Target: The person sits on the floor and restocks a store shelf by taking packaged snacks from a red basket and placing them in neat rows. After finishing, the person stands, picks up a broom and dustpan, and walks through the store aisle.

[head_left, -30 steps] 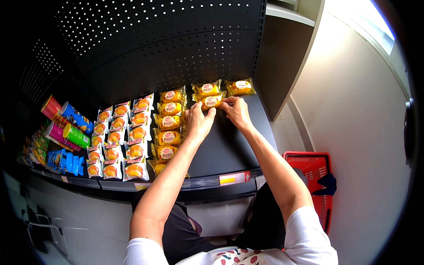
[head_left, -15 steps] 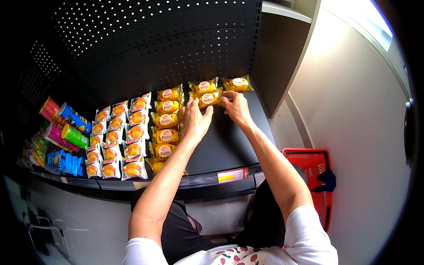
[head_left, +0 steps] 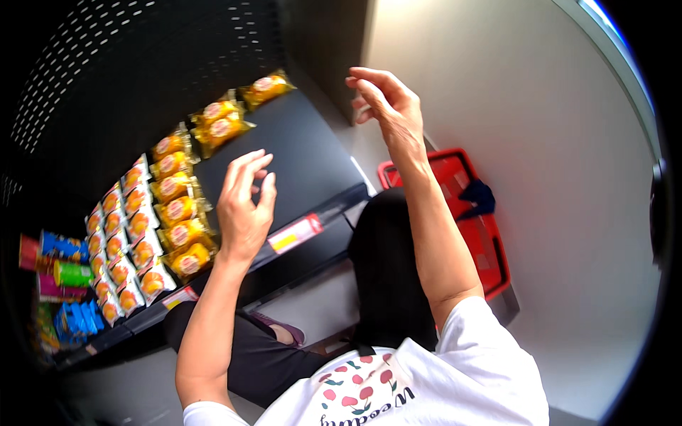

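My left hand [head_left: 245, 202] is raised above the front part of the dark shelf [head_left: 298, 142], fingers loosely bent and apart, holding nothing. Nearest it is a row of yellow-wrapped cakes [head_left: 181, 211]. My right hand [head_left: 389, 113] hangs in the air past the shelf's right end, in front of the pale wall [head_left: 568, 213], its fingers curved, apart and empty. Two yellow packs [head_left: 222, 126] lie together toward the back, beside a single one [head_left: 267, 85] in the right rear corner. Several rows of white-wrapped cakes [head_left: 151, 282] stand to their left.
Colourful tubes [head_left: 71, 273] and blue packs [head_left: 78, 319] fill the left end. A black perforated panel [head_left: 128, 64] backs the shelf. At the lower right a red basket [head_left: 483, 252] holds a dark blue cloth [head_left: 476, 199]. My legs and a white shelf-edge label [head_left: 295, 233] are below.
Both hands have come away from the front pack of the yellow pair, my right hand rising to the right. The view has turned, so the shelf now appears slanted and further left.
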`<action>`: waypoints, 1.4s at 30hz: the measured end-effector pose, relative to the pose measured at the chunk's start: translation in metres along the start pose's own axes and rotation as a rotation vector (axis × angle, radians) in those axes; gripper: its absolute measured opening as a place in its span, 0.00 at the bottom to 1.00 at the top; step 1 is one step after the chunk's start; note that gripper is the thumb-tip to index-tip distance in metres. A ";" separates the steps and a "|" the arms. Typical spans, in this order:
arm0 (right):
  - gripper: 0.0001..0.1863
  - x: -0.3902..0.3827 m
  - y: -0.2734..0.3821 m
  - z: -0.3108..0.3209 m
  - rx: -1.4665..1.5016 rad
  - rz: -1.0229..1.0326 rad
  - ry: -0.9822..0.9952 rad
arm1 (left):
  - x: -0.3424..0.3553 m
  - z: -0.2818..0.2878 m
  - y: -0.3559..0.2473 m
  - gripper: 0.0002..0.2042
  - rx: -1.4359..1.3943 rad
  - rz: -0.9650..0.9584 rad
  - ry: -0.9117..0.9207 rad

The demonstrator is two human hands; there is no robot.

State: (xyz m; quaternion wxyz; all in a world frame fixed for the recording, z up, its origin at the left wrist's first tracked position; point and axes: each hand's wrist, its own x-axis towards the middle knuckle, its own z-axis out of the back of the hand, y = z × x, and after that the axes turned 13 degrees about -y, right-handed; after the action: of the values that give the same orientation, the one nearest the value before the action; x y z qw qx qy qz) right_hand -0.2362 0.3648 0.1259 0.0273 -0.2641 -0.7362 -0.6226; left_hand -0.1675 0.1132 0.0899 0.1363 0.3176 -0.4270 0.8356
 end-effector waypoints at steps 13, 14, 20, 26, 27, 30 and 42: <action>0.35 -0.242 -0.237 0.332 -0.997 -0.591 -0.098 | -0.065 -0.014 -0.034 0.10 -0.115 0.076 0.075; 0.39 -0.254 -0.257 0.334 -0.998 -0.593 -0.120 | -0.072 -0.015 -0.031 0.10 -0.097 0.073 0.069; 0.48 -0.240 -0.287 0.299 -0.979 -0.666 -0.142 | -0.112 -0.026 -0.046 0.09 -0.106 0.186 0.096; 0.44 -0.246 -0.308 0.286 -1.115 -0.780 -0.126 | -0.128 -0.026 -0.057 0.09 -0.138 0.291 0.071; 0.40 -0.247 -0.311 0.288 -1.168 -0.789 -0.117 | -0.130 -0.026 -0.059 0.09 -0.149 0.308 0.072; 0.35 -0.251 -0.294 0.297 -0.795 -0.887 -0.307 | -0.138 -0.022 -0.055 0.10 -0.168 0.332 0.071; 0.27 -0.203 -0.090 0.307 0.396 -0.830 -0.337 | -0.140 -0.023 -0.082 0.10 -0.360 0.437 0.123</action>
State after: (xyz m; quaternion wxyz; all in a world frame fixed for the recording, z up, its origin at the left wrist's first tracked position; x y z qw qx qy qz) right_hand -0.0114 0.5705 -0.0982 -0.2929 -0.0353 -0.8778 -0.3774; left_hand -0.0294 0.1866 0.0410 0.0327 0.1374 -0.6177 0.7737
